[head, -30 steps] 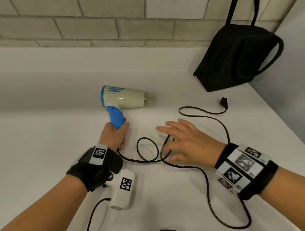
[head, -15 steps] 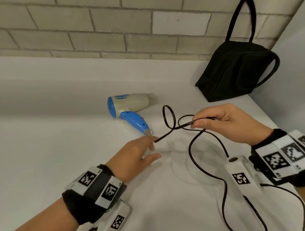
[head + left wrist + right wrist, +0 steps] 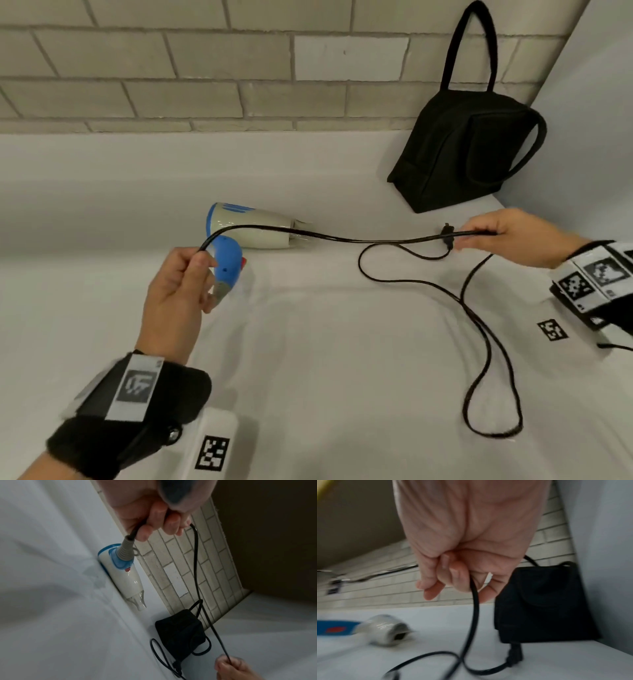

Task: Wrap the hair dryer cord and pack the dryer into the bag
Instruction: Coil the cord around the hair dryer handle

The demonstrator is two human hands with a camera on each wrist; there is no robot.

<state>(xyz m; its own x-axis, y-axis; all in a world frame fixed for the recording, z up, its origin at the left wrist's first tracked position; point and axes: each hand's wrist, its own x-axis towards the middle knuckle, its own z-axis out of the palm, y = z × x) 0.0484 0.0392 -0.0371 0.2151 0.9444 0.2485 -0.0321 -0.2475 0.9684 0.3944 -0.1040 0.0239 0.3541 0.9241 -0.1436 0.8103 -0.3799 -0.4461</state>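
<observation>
Both hands now pinch the thin black cord, left hand near the blue-and-white plastic hair dryer, right hand pulling it newly taut, ready for wrapping.

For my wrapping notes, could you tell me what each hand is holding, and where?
Both hold the cord: left hand close to the strain relief at the dryer handle, right hand farther along, near the plug.

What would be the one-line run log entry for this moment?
left hand: grips cord near dryer handle | right hand: pinches cord, stretched between hands | hair dryer: on table | bag: upright, untouched
</observation>
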